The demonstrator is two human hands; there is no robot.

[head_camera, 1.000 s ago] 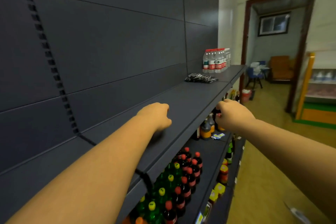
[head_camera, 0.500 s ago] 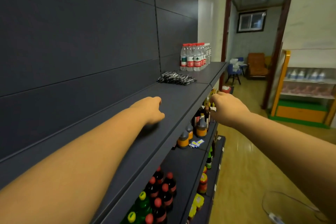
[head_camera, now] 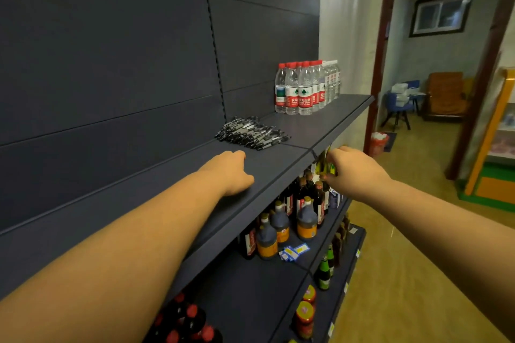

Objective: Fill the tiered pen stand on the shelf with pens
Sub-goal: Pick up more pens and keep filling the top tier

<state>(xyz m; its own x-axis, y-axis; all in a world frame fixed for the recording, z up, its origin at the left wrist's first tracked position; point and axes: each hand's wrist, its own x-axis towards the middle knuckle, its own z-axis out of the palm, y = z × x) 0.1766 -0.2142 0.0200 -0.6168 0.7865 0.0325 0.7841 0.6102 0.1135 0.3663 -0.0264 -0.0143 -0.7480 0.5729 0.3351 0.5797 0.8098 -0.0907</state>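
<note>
Pens [head_camera: 250, 133] piled near the shelf's [head_camera: 278, 167] front edge may roll off under a careless grab; left hand [head_camera: 231, 172] curled empty, right hand [head_camera: 354, 172] curled, contents unclear.

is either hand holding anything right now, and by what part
Nothing shows in either. The left hand rests curled on the dark grey shelf; the right hand hides its palm: cannot tell.

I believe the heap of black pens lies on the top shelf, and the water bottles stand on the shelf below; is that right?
Not quite: the head view shows the water bottles on the same top shelf as the heap of black pens, farther along it.
</note>
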